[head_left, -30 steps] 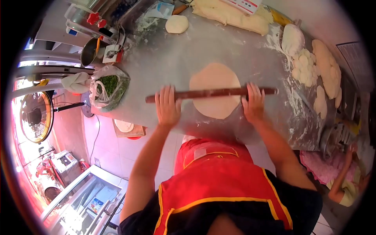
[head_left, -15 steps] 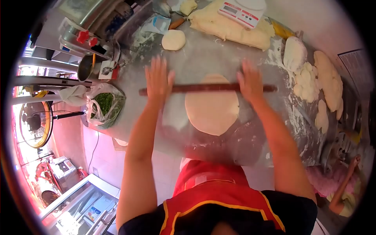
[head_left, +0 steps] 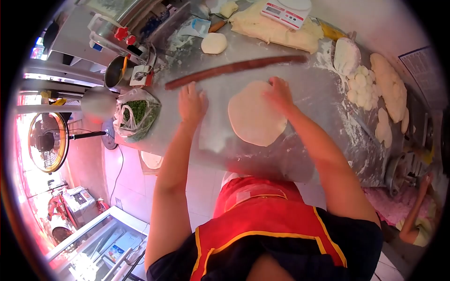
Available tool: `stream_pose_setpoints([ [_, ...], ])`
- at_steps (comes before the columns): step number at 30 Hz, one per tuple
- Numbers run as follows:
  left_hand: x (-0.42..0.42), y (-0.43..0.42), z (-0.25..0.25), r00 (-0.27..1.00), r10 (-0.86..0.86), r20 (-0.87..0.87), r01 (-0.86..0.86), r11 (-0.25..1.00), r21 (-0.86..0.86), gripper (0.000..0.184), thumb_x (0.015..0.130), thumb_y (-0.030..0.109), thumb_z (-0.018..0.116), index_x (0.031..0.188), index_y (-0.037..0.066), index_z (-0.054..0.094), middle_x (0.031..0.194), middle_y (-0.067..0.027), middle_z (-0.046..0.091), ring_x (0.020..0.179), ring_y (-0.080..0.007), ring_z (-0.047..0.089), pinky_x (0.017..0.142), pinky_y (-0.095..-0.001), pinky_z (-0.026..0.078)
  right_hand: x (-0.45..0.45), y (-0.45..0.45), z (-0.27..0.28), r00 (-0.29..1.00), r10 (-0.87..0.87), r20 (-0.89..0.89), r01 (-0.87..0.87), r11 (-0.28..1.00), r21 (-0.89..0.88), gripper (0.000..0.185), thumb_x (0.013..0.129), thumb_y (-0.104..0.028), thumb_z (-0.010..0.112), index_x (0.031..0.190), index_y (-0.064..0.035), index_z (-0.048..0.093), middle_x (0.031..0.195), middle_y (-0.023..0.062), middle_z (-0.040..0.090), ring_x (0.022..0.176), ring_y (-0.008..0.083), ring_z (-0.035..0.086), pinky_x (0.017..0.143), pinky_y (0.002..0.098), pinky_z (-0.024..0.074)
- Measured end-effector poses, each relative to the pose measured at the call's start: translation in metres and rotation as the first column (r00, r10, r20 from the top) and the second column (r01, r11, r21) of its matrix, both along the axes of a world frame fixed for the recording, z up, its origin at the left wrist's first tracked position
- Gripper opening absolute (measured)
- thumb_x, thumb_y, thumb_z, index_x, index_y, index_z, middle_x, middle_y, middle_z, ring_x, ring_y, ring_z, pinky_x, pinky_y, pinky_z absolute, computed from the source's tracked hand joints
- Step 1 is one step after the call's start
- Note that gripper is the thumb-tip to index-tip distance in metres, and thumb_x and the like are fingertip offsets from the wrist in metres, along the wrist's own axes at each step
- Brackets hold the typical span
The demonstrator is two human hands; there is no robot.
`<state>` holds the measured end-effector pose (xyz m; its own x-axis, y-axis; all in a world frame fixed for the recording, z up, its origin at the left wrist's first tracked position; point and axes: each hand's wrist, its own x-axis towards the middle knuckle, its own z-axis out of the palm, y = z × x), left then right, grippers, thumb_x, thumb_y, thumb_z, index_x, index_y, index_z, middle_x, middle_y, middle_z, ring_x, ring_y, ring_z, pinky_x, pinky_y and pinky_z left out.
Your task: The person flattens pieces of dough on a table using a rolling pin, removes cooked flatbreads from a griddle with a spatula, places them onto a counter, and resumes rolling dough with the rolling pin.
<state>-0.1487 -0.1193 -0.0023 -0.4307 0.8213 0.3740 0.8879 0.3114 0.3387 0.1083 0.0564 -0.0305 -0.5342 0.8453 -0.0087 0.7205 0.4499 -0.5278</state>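
A flat round sheet of dough (head_left: 255, 117) lies on the grey worktop (head_left: 211, 140). My right hand (head_left: 281, 97) rests at its upper right edge, thumb and fingers apart over the dough. A long dark rolling pin (head_left: 234, 69) lies slanted beyond the dough, slightly blurred, its left end nearer me. My left hand (head_left: 192, 104) is open just below the pin's left part, fingertips close to it; whether they touch it I cannot tell. Nothing is held in the left hand.
A dough ball (head_left: 214, 43), a large dough slab (head_left: 276, 32) and a scale (head_left: 286, 15) sit at the back. Several dough pieces (head_left: 363, 89) lie right. A bag of chopped greens (head_left: 137, 112) stands left, near a fan (head_left: 48, 143). Another person's arm (head_left: 417, 210) shows lower right.
The rolling pin has moved away from me off the dough and turned aslant. Both hands have left it; my right hand has come inward onto the dough's edge. The view has shifted slightly.
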Motion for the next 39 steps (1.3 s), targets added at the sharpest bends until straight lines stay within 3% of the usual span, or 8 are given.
stream_pose_setpoints([
  [3, 0.032, -0.008, -0.047, 0.849, -0.080, 0.522, 0.142, 0.987, -0.081, 0.048, 0.076, 0.023, 0.076, 0.113, 0.001, 0.055, 0.104, -0.0167, 0.060, 0.101, -0.0371, 0.056, 0.085, -0.0442, 0.047, -0.022, 0.004, 0.003, 0.999, -0.023, -0.024, 0.018, 0.980, -0.200, 0.041, 0.072, -0.019, 0.078, 0.103, -0.0033, 0.057, 0.102, 0.0167, 0.063, 0.101, 0.0360, 0.059, 0.084, 0.0415, 0.0474],
  [6, 0.062, 0.016, -0.040, 0.800, -0.078, 0.594, 0.209, 0.966, -0.154, 0.056, 0.074, 0.024, 0.078, 0.120, 0.001, 0.056, 0.114, -0.0177, 0.060, 0.109, -0.0355, 0.055, 0.088, -0.0451, 0.047, -0.017, 0.012, 0.019, 0.958, 0.285, 0.044, -0.247, 0.890, -0.382, 0.028, 0.075, -0.017, 0.075, 0.093, -0.0016, 0.059, 0.093, 0.0140, 0.064, 0.085, 0.0329, 0.061, 0.076, 0.0391, 0.0481],
  [9, 0.058, 0.038, -0.048, 0.872, -0.465, 0.153, 0.450, 0.884, 0.125, 0.050, 0.077, 0.024, 0.079, 0.119, 0.001, 0.063, 0.107, -0.0143, 0.066, 0.092, -0.0227, 0.062, 0.080, -0.0337, 0.050, 0.012, 0.000, 0.052, 0.902, 0.323, -0.288, -0.409, 0.851, -0.330, 0.026, 0.075, -0.018, 0.075, 0.090, -0.0021, 0.061, 0.084, 0.0115, 0.064, 0.077, 0.0282, 0.061, 0.073, 0.0398, 0.0483],
  [12, 0.070, 0.044, 0.033, 0.578, -0.090, 0.811, 0.579, 0.746, -0.329, 0.036, 0.080, 0.023, 0.077, 0.108, 0.001, 0.070, 0.097, -0.0145, 0.070, 0.084, -0.0192, 0.063, 0.078, -0.0321, 0.050, 0.057, 0.001, 0.111, 0.884, 0.201, -0.421, -0.395, 0.803, -0.446, 0.024, 0.078, -0.015, 0.073, 0.095, -0.0019, 0.063, 0.081, 0.0068, 0.063, 0.073, 0.0185, 0.057, 0.069, 0.0352, 0.0479],
  [13, 0.083, 0.043, 0.049, 0.536, -0.122, 0.836, 0.550, 0.801, -0.236, 0.026, 0.085, 0.023, 0.073, 0.096, 0.000, 0.073, 0.087, -0.0141, 0.072, 0.081, -0.0164, 0.065, 0.076, -0.0303, 0.050, 0.074, 0.001, 0.132, 0.887, 0.138, -0.441, -0.346, 0.831, -0.435, 0.024, 0.079, -0.015, 0.073, 0.097, -0.0023, 0.064, 0.081, 0.0050, 0.062, 0.074, 0.0150, 0.056, 0.070, 0.0326, 0.0475],
  [19, 0.177, 0.033, 0.105, 0.616, -0.751, 0.237, 0.754, 0.650, 0.097, 0.023, 0.078, 0.009, 0.065, 0.100, 0.006, 0.070, 0.095, -0.0094, 0.071, 0.085, -0.0240, 0.069, 0.072, -0.0348, 0.055, 0.201, -0.031, 0.177, 0.953, -0.050, -0.300, -0.069, 0.925, -0.372, 0.022, 0.083, -0.006, 0.066, 0.105, -0.0031, 0.069, 0.095, 0.0047, 0.069, 0.088, 0.0139, 0.061, 0.081, 0.0288, 0.0480],
  [27, 0.247, -0.021, -0.027, 0.525, -0.851, -0.031, 0.849, 0.521, 0.082, 0.028, 0.074, 0.010, 0.064, 0.102, 0.008, 0.068, 0.111, -0.0076, 0.069, 0.104, -0.0256, 0.067, 0.087, -0.0373, 0.056, 0.246, -0.178, 0.006, 0.995, -0.016, -0.096, 0.023, 0.997, 0.072, 0.044, 0.088, -0.003, 0.051, 0.132, -0.0038, 0.054, 0.144, 0.0214, 0.045, 0.137, 0.0396, 0.038, 0.115, 0.0510, 0.0250],
  [39, 0.222, -0.107, -0.015, 0.755, -0.596, 0.275, 0.614, 0.789, 0.023, 0.029, 0.082, 0.013, 0.064, 0.110, 0.007, 0.065, 0.123, -0.0139, 0.064, 0.117, -0.0300, 0.060, 0.103, -0.0444, 0.046, 0.110, -0.110, 0.005, 0.929, 0.362, 0.079, -0.370, 0.894, 0.254, 0.060, 0.091, -0.027, 0.059, 0.145, -0.0087, 0.039, 0.151, 0.0171, 0.034, 0.141, 0.0344, 0.031, 0.114, 0.0602, 0.0208],
])
